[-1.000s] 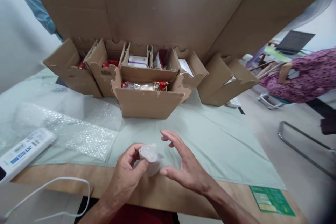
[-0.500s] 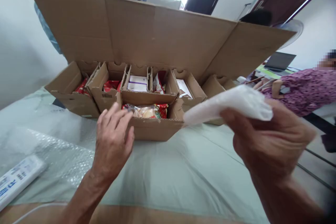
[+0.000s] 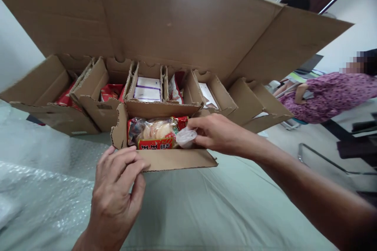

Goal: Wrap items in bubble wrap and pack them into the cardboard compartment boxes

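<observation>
The front cardboard box (image 3: 179, 160) stands on the green cloth with its top open. Inside it lies a clear and red packet of round crackers (image 3: 159, 130). My left hand (image 3: 118, 186) is at the box's front left corner, its fingers curled over the top edge of the wall. My right hand (image 3: 219, 131) reaches in from the right and grips a bundle in whitish translucent wrap (image 3: 186, 137) between thumb and fingers. The bundle is at the right end of the crackers, inside the box; its contents cannot be made out.
Behind stands a row of cardboard compartments holding red packets (image 3: 112, 92), white boxes (image 3: 147, 88) and a white card (image 3: 207, 95). A tall cardboard panel (image 3: 176, 19) rises at the back. Bubble wrap (image 3: 53, 188) spreads at left. A person in purple patterned clothing (image 3: 335, 94) sits at right.
My right hand has brought the wrapped bundle left and down into the front box. My left hand has come onto the box's corner. The view has moved closer and tilted down.
</observation>
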`<state>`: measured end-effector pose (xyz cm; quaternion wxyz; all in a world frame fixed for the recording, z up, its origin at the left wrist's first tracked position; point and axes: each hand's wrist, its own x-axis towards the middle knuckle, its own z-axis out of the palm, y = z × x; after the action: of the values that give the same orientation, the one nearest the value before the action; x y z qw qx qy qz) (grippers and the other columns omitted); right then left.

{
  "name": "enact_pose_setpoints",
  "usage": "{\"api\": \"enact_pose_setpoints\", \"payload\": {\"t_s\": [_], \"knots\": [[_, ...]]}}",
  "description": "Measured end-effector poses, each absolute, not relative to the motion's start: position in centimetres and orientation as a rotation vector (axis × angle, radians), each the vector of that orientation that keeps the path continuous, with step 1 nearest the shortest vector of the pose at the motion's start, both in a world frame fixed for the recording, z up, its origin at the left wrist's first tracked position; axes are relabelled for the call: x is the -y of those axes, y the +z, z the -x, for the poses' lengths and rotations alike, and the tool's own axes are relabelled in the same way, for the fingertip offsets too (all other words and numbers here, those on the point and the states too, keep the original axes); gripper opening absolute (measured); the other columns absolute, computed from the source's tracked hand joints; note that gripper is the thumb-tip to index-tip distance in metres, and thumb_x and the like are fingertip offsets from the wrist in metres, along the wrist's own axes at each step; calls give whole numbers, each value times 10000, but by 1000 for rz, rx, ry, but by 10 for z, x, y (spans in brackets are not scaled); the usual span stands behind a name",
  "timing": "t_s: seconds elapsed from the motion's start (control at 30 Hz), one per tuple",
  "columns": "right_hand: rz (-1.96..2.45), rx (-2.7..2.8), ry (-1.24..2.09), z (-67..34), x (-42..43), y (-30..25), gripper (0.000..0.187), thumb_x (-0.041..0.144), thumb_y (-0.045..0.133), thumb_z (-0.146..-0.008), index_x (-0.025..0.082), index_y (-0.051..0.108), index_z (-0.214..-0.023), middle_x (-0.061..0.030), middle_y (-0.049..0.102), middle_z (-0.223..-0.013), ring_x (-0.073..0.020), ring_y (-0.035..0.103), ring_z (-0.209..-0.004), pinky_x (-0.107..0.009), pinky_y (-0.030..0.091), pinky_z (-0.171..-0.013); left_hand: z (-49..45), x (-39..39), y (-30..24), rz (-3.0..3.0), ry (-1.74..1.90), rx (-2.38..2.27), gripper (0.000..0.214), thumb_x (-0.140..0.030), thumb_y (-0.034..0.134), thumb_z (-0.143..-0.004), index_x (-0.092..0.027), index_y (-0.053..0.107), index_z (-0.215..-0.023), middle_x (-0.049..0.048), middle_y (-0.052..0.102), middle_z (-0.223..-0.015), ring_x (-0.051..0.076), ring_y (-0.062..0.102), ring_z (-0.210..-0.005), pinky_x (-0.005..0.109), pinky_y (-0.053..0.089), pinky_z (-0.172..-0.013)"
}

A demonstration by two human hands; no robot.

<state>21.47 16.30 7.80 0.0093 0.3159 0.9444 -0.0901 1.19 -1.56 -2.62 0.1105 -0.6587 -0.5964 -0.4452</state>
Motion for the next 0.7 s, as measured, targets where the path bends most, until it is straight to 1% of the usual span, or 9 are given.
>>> {"api": "enact_pose_setpoints", "payload": {"t_s": [0.07,0.13,0.3,0.4,0.47,0.53,0.6,0.63,0.7], "knots": [[-801,-2849,17,-201,-170,71,179,65,659,-778,210,667,-673,-10,686,-661,-168,594,-654,-298,346,-599,-12,16,-26,1947,-1300,1745,271,-26,568,-887,-246,635,-1031,41,672,-1012,254,668,-1090,574,416,-1123],[-678,-2759,246,-189,-174,64,203,44,679,-764,208,692,-645,-47,708,-670,-203,626,-718,-326,356,-648,-11,16,-26,1959,-1292,1740,265,-25,565,-892,-241,636,-1028,43,669,-1006,255,660,-1099,579,406,-1127],[-632,-2649,479,-173,-172,44,201,54,672,-821,200,767,-720,-93,764,-737,-237,673,-796,-363,381,-716,-11,12,-23,1950,-1294,1750,270,-21,571,-893,-244,634,-1032,33,670,-1009,252,656,-1113,588,398,-1140],[-572,-2739,434,-181,-172,48,173,66,704,-809,212,768,-741,-71,774,-762,-242,674,-837,-369,386,-745,-13,11,-21,1917,-1306,1752,273,-47,597,-902,-252,647,-1075,42,662,-1059,259,639,-1152,584,407,-1147],[-599,-2844,374,-199,-170,63,128,97,737,-792,215,777,-821,-61,787,-840,-254,668,-879,-374,393,-764,-16,14,-20,1814,-1349,1803,364,-89,643,-900,-254,629,-1224,89,624,-1239,287,577,-1273,573,410,-1159],[-769,-3020,360,-231,-162,81,135,158,719,-833,224,776,-937,-58,792,-932,-264,665,-918,-386,410,-796,-17,20,-21,1641,-1457,1871,586,-146,695,-887,-255,519,-1434,140,491,-1472,322,461,-1414,566,398,-1185],[-1078,-3187,309,-269,-149,91,128,234,659,-906,238,766,-974,-50,790,-945,-256,674,-895,-394,440,-805,-16,23,-25,1508,-1662,1924,765,-196,716,-883,-266,371,-1561,151,378,-1591,330,391,-1482,559,375,-1215],[-1229,-3227,216,-286,-143,89,135,279,638,-930,242,764,-961,-45,789,-925,-247,682,-857,-391,461,-791,-14,22,-28,1476,-1800,1955,787,-221,707,-892,-272,332,-1582,146,365,-1612,324,390,-1492,550,373,-1223],[-1409,-3231,-106,-308,-131,73,176,364,641,-932,242,760,-977,-46,792,-934,-240,701,-820,-375,503,-749,-8,15,-34,1477,-2085,2066,741,-276,664,-923,-275,323,-1581,135,410,-1607,299,442,-1472,520,395,-1220]]}}
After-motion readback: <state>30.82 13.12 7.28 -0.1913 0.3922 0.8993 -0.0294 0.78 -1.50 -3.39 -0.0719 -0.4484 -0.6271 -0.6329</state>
